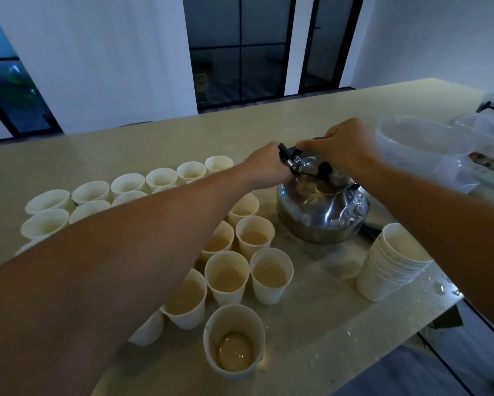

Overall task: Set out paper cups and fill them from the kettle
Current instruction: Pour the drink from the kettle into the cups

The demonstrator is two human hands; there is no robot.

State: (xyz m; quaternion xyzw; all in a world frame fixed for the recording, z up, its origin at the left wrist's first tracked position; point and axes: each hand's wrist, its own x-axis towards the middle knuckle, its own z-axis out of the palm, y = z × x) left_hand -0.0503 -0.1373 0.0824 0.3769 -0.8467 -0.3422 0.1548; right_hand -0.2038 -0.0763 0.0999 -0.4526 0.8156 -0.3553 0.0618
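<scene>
A shiny steel kettle [322, 212] with a black lid knob stands on the pale table [311, 118], right of centre. My right hand [342, 147] grips its handle from above. My left hand [265, 167] holds the spout end with its black cap; its fingers are hidden behind the wrist. Several white paper cups [271, 274] holding pale liquid stand in front of the kettle. Further cups [125, 182] form rows to the left, partly hidden under my left forearm. A stack of empty cups [394, 264] sits at the right.
A clear plastic bag [420, 150] lies at the right behind the stack, with dark items beyond it. Water drops wet the table near its right edge [440, 284]. A white wall and dark windows stand beyond the table's far edge.
</scene>
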